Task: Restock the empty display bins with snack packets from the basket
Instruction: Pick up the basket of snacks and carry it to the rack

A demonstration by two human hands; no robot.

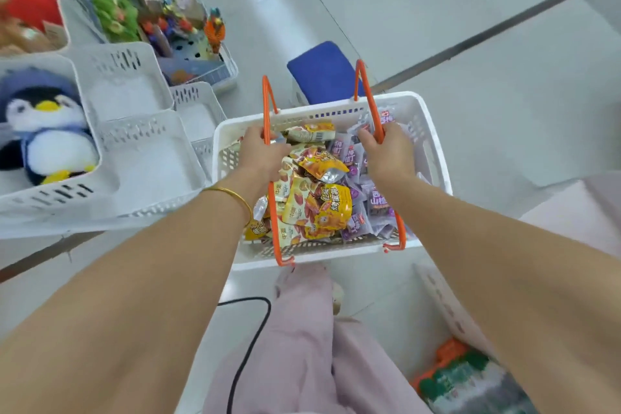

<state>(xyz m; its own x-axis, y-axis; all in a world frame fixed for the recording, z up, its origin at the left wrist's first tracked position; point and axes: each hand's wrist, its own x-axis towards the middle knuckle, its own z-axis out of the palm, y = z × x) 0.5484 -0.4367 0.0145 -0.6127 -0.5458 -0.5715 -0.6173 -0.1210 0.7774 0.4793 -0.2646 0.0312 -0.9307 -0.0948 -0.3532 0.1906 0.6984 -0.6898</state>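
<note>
I see a white slotted basket [319,259] with orange handles [368,101], yellow-and-red packets [331,205] in its left half, purple packets [378,202] in its right; left of the basket, white bins [151,161] and a black-and-white penguin [50,138].

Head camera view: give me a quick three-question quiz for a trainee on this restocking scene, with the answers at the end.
1. True or false: the left hand and right hand each grip one of the orange handles of the basket.
2. The purple packets lie on which side of the basket? A: left. B: right.
3. Fill in: the plush toy in the bin beside the empty display bins is a ____.
Key: 1 true; 2 B; 3 penguin.
</note>
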